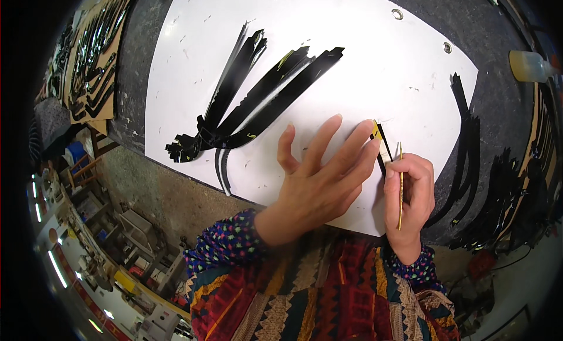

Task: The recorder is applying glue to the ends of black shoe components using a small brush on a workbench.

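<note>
My left hand (319,185) reaches over the white board (199,42), with its thumb and index finger closed at the end of a narrow black strip (381,131). The strip has a yellow patch at its tip. The other left fingers are spread. My right hand (410,191) is closed around a thin gold-coloured tool (401,191) with a pale, forked-looking tip. A flat cream-coloured piece (385,151) lies along the strip by the right fingertips; its kind I cannot make out. The strip's lower part is hidden behind the right hand.
Bundles of black strips (223,109) fan out on the board's left half. More black strips (466,147) lie over its right edge. A bottle of yellowish liquid (525,66) is at the far right. Cardboard with shiny black pieces (97,65) lies far left.
</note>
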Demonstrator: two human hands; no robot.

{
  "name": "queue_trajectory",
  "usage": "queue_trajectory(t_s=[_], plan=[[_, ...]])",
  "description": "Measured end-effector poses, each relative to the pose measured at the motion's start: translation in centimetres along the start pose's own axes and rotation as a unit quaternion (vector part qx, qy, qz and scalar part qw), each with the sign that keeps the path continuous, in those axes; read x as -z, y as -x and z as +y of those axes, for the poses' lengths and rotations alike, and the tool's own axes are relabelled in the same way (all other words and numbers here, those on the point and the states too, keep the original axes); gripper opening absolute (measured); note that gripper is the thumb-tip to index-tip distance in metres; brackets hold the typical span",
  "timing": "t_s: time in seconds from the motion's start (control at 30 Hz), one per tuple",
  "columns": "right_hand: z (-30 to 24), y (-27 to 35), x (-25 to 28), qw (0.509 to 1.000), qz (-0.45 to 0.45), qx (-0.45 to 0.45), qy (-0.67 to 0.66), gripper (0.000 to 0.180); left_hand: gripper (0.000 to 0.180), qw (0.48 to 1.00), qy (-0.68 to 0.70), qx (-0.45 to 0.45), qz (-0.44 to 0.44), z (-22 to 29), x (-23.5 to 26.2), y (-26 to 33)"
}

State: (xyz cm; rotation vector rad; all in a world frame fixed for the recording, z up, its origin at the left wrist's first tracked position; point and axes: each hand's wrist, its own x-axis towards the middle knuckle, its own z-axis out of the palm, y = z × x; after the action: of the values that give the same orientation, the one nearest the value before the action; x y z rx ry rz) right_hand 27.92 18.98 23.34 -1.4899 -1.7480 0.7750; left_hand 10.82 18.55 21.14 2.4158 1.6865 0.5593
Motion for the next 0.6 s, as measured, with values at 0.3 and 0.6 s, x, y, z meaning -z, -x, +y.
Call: queue_trajectory(t_s=[0.3,0.6], plan=[[-0.08,0.12,0.03,0.999,-0.019,-0.028,-0.013,0.011,0.052,0.999,0.028,0.014,0.012,-0.02,0.41,-0.32],[0.28,0.03,-0.17,1.0,0.003,0.011,-0.007,0.018,0.053,0.999,0.028,0.015,0.002,-0.01,0.47,-0.27]])
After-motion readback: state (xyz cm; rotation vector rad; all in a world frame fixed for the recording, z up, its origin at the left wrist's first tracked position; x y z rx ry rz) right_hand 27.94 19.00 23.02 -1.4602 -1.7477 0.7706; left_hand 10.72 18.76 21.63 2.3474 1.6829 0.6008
